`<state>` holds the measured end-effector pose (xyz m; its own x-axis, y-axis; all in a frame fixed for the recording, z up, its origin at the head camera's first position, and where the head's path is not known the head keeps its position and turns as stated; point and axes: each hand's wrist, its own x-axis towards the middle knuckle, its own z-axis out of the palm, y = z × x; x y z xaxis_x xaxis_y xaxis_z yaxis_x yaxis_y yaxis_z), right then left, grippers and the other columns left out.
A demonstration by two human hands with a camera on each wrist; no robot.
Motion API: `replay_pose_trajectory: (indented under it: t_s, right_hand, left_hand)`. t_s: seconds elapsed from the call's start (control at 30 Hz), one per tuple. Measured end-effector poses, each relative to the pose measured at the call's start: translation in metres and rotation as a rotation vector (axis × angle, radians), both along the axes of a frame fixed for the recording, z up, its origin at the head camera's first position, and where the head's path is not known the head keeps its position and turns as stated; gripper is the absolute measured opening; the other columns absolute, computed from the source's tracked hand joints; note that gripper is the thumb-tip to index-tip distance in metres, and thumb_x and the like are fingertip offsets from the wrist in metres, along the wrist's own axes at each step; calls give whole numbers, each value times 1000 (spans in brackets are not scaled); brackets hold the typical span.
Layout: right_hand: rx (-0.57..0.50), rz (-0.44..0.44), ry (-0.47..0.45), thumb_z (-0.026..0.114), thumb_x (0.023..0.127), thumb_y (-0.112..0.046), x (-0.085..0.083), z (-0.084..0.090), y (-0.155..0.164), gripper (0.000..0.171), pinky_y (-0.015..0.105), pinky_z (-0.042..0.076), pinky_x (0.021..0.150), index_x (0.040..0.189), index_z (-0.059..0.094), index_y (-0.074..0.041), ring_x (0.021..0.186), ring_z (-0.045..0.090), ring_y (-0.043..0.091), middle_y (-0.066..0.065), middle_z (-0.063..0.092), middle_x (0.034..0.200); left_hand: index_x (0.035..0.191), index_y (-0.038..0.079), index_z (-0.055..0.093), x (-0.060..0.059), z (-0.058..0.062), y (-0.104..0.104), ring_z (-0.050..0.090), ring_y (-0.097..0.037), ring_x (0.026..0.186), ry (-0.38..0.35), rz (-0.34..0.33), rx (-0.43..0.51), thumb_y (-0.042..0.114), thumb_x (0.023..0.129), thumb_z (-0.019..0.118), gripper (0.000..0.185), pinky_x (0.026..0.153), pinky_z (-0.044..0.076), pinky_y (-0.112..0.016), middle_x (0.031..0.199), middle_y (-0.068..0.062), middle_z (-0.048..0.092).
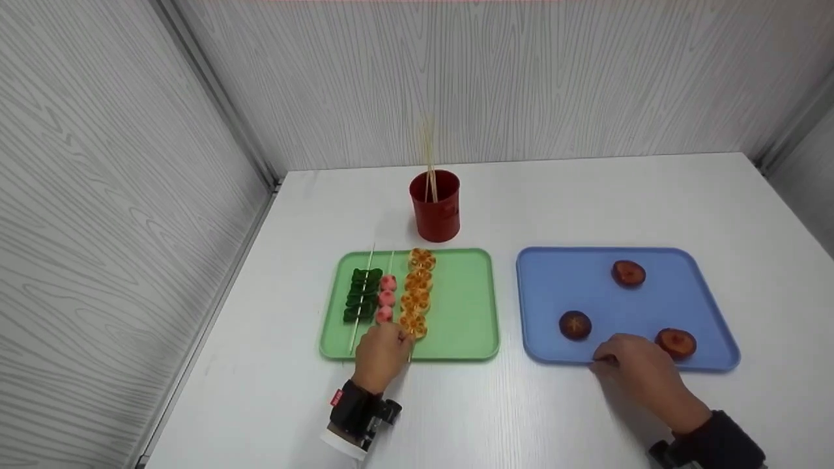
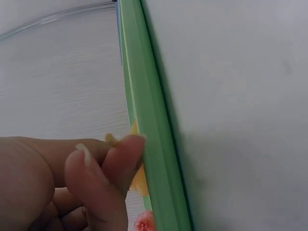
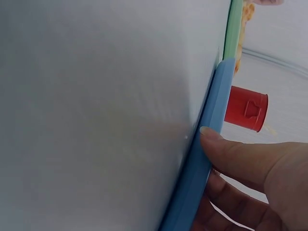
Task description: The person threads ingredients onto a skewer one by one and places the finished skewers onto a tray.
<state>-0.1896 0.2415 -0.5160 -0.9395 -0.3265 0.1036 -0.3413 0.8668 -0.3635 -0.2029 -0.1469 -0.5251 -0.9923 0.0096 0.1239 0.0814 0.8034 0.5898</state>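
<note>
My left hand (image 1: 381, 355) pinches the lower end of a bamboo skewer (image 2: 111, 139) at the front rim of the green tray (image 1: 462, 306). That skewer carries several orange-yellow flower-shaped pieces (image 1: 416, 301) in a row. To its left lie a skewer of pink balls (image 1: 387, 298) and a skewer of folded dark green leaves (image 1: 362, 296). My right hand (image 1: 642, 374) holds the front rim of the blue tray (image 1: 554, 280), thumb (image 3: 226, 149) on the outer wall and fingers inside. In that tray are a dark mushroom cap (image 1: 575, 325) and two reddish-brown pieces (image 1: 629, 273).
Behind the green tray stands a red cup (image 1: 438, 218) with several thin bamboo sticks (image 1: 430, 163) in it. A narrow strip of white table (image 1: 508, 404) separates the two trays. Pale wood-grain panels (image 1: 488, 85) enclose the table at the back and sides.
</note>
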Motion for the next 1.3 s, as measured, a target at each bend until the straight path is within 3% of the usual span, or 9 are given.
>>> replay_pose_trajectory:
  t_s: [0.23, 0.47, 0.6, 0.7, 0.8, 1.0, 1.17, 1.3]
  right_hand:
    - [-3, -5, -11, 82, 76, -7, -1, 0, 0, 8, 38, 56, 67, 80, 77, -12, 73, 63, 17, -5, 67, 75]
    - [1, -19, -26, 82, 74, -4, 0, 1, -1, 9, 40, 56, 68, 81, 78, -8, 73, 63, 19, -3, 66, 73]
    - [10, -24, -34, 83, 74, -4, 1, 1, -2, 10, 40, 57, 69, 82, 79, -7, 72, 63, 20, -3, 65, 71]
    - [12, -28, -27, 82, 74, -2, 1, 1, -3, 10, 40, 57, 69, 82, 79, -6, 72, 64, 21, -2, 65, 71]
    - [15, -33, 5, 83, 73, -2, 2, 1, -3, 10, 39, 56, 67, 80, 79, -7, 71, 63, 20, -3, 64, 70]
    - [16, -22, 46, 83, 72, -2, 1, 3, -3, 9, 38, 55, 64, 77, 78, -7, 69, 62, 19, -5, 62, 68]
    - [5, -17, -1, 83, 72, -4, -2, 6, -2, 8, 37, 55, 63, 78, 78, -7, 69, 62, 18, -5, 62, 69]
    - [13, 2, -45, 83, 73, -6, -5, 9, -4, 7, 36, 55, 63, 79, 79, -8, 72, 65, 19, -3, 67, 73]
  left_hand:
    - [51, 20, 36, -2, -1, 0, 28, -8, 45, -19, 21, -23, 16, 85, 72, 50, 42, 18, -24, 49, 11, 25]
    - [52, 17, 41, -5, 3, 1, 32, -9, 47, -7, 0, -87, 19, 82, 78, 48, 42, 22, -25, 51, 9, 29]
    - [51, 17, 38, -9, 10, 1, 29, -9, 45, -29, -30, -133, 27, 81, 79, 52, 42, 20, -26, 50, 9, 26]
    - [51, 17, 36, -17, 21, 0, 27, -9, 43, -35, -66, -99, 30, 83, 78, 55, 41, 18, -25, 49, 9, 23]
    - [52, 16, 40, -33, 33, 3, 29, -8, 42, -14, -114, -25, 27, 87, 74, 50, 42, 19, -24, 48, 8, 27]
    - [67, 11, 55, -79, 60, 13, 37, -11, 49, 72, -153, 96, 23, 95, 66, 32, 50, 28, -26, 55, 3, 42]
    - [82, 7, 67, -119, 78, 25, 53, -15, 59, 184, -103, 101, 26, 97, 63, 25, 57, 42, -29, 67, -2, 60]
    - [108, 6, 69, -146, 81, 31, 63, -20, 82, 253, -32, 56, 23, 97, 61, 22, 72, 52, -35, 90, -7, 69]
